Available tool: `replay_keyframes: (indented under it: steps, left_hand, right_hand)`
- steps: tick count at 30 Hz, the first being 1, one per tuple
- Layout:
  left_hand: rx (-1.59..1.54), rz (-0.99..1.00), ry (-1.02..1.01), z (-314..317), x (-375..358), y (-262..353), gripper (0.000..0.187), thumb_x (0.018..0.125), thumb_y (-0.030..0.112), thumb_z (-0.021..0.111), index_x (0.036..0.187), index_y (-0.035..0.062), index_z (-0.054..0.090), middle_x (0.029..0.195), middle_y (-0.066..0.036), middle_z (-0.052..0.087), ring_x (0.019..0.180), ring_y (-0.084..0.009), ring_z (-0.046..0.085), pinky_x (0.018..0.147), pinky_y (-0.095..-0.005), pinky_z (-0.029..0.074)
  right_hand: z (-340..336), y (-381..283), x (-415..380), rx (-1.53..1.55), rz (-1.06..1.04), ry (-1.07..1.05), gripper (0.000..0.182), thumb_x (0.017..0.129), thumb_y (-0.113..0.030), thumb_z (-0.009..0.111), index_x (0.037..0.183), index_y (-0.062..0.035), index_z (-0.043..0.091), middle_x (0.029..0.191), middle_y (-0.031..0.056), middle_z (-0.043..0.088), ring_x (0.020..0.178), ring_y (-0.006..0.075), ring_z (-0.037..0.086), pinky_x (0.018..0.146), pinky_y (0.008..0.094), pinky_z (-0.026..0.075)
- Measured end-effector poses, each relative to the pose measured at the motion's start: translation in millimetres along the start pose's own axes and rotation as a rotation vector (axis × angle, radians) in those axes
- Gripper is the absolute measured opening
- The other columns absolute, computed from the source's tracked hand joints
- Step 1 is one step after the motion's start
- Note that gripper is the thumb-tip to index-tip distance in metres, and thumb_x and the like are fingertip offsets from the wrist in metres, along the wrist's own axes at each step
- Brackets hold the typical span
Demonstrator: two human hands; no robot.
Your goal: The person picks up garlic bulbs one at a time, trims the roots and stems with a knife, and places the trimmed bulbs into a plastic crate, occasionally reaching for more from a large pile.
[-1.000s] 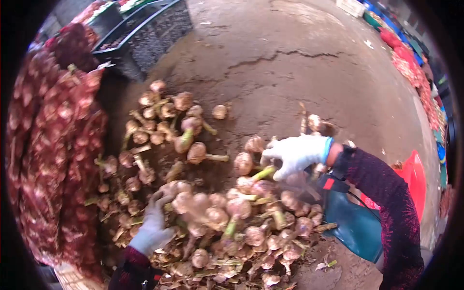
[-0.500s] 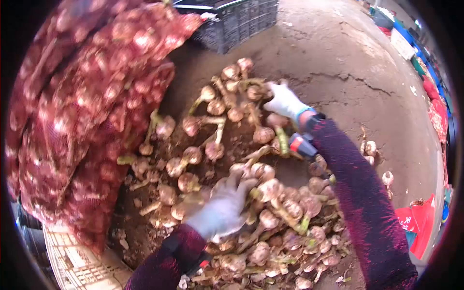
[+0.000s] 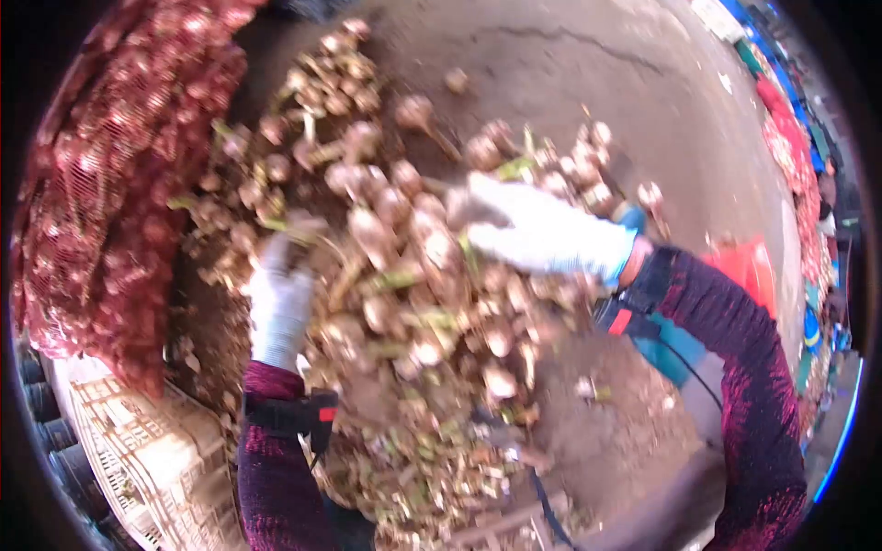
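Brown floor bears garlic bulbs between both hands.

Left hand and nearby garlic are blurred.

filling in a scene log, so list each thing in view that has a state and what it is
left hand: gloved, fingers blurred, grip unclear
right hand: gloved, fingers bent at the heap, grip unclear
garlic bulbs: loose, heaped on the floor, many with stems on
mesh sack: packed with bulbs
trimmings: scattered
floor: cracked, littered
pale crate: partly in view, contents unclear
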State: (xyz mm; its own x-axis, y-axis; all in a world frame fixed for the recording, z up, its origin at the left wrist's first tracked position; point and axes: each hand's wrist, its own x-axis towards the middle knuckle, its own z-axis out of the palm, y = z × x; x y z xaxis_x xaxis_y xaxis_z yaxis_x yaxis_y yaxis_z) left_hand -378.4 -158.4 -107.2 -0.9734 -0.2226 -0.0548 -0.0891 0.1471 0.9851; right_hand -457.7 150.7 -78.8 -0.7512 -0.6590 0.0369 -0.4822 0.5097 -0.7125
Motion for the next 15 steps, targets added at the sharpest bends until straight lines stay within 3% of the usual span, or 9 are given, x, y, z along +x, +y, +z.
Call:
replay_keyframes:
  steps: [1, 2, 4, 5, 6, 8, 10, 12, 15]
  left_hand:
    - [0.064, -0.024, 0.090, -5, -14, 2, 0.025, 0.083, 0.000, 0.070, 0.107, 0.0071, 0.066, 0.109, -0.003, 0.064, 0.099, -0.0133, 0.060, 0.087, -0.0285, 0.049]
    - [0.501, 0.168, 0.228, -15, -29, -2, 0.025, 0.084, 0.003, 0.071, 0.108, 0.0068, 0.066, 0.108, -0.002, 0.065, 0.094, -0.0119, 0.061, 0.084, -0.0264, 0.050]
    - [-0.124, -0.057, 0.390, -12, -69, 5, 0.023, 0.085, 0.005, 0.071, 0.107, 0.0044, 0.066, 0.102, -0.005, 0.067, 0.087, -0.0121, 0.062, 0.079, -0.0242, 0.050]
    - [-0.226, -0.124, 0.416, 2, -97, 38, 0.020, 0.086, 0.006, 0.070, 0.105, 0.0025, 0.065, 0.095, -0.005, 0.066, 0.080, -0.0124, 0.063, 0.076, -0.0239, 0.050]
    - [-0.167, -0.059, 0.408, -1, -119, 36, 0.017, 0.088, 0.009, 0.066, 0.104, 0.0029, 0.064, 0.093, -0.005, 0.066, 0.077, -0.0135, 0.063, 0.075, -0.0236, 0.050]
    - [-0.459, -0.248, 0.502, 8, -171, 52, 0.018, 0.088, 0.013, 0.062, 0.104, 0.0029, 0.063, 0.089, -0.005, 0.066, 0.076, -0.0137, 0.063, 0.073, -0.0237, 0.050]
    - [-0.608, -0.267, 0.622, 23, -215, 51, 0.018, 0.086, 0.014, 0.061, 0.099, 0.0027, 0.064, 0.085, -0.005, 0.065, 0.076, -0.0147, 0.063, 0.071, -0.0215, 0.050]
    - [-0.753, -0.221, 0.368, 22, -270, 27, 0.018, 0.088, 0.008, 0.056, 0.101, -0.0006, 0.066, 0.100, -0.010, 0.067, 0.091, -0.0190, 0.065, 0.081, -0.0301, 0.055]
    - [-0.468, -0.147, 0.390, 53, -329, 10, 0.020, 0.090, 0.007, 0.055, 0.104, -0.0040, 0.064, 0.104, -0.015, 0.066, 0.096, -0.0246, 0.064, 0.085, -0.0352, 0.056]
  right_hand:
    - [-16, -25, -17, -0.023, 0.082, -0.033, 0.035, 0.089, -0.027, 0.056, 0.112, -0.0015, 0.057, 0.097, 0.0197, 0.066, 0.090, 0.0356, 0.063, 0.082, 0.0454, 0.049]
    - [-36, -50, -29, -0.056, 0.144, -0.059, 0.034, 0.088, -0.026, 0.057, 0.111, -0.0006, 0.058, 0.095, 0.0196, 0.066, 0.088, 0.0355, 0.063, 0.080, 0.0446, 0.050]
    - [-30, -47, -77, -0.228, 0.134, 0.086, 0.032, 0.086, -0.023, 0.058, 0.108, 0.0002, 0.058, 0.094, 0.0197, 0.065, 0.087, 0.0362, 0.063, 0.077, 0.0436, 0.051]
    - [-29, -56, -103, -0.152, 0.188, 0.020, 0.028, 0.085, -0.022, 0.058, 0.104, -0.0002, 0.058, 0.091, 0.0206, 0.064, 0.085, 0.0371, 0.063, 0.074, 0.0452, 0.050]
    - [-15, -59, -133, -0.260, 0.061, 0.109, 0.024, 0.084, -0.020, 0.057, 0.099, -0.0015, 0.059, 0.083, 0.0185, 0.063, 0.077, 0.0372, 0.063, 0.069, 0.0467, 0.050]
    - [3, -81, -194, -0.309, 0.126, -0.184, 0.022, 0.083, -0.021, 0.057, 0.096, -0.0036, 0.061, 0.077, 0.0157, 0.063, 0.071, 0.0358, 0.063, 0.066, 0.0459, 0.051]
    - [39, -98, -247, -0.290, 0.241, -0.406, 0.023, 0.081, -0.024, 0.058, 0.093, -0.0049, 0.063, 0.072, 0.0148, 0.063, 0.068, 0.0331, 0.065, 0.064, 0.0427, 0.053]
    - [92, -107, -276, -0.235, 0.577, -0.728, 0.028, 0.080, -0.027, 0.060, 0.097, -0.0048, 0.062, 0.081, 0.0165, 0.064, 0.075, 0.0319, 0.067, 0.068, 0.0426, 0.054]
    - [186, -97, -317, -0.305, 0.710, -0.374, 0.035, 0.079, -0.025, 0.060, 0.106, -0.0034, 0.059, 0.096, 0.0183, 0.064, 0.084, 0.0345, 0.067, 0.072, 0.0466, 0.054]
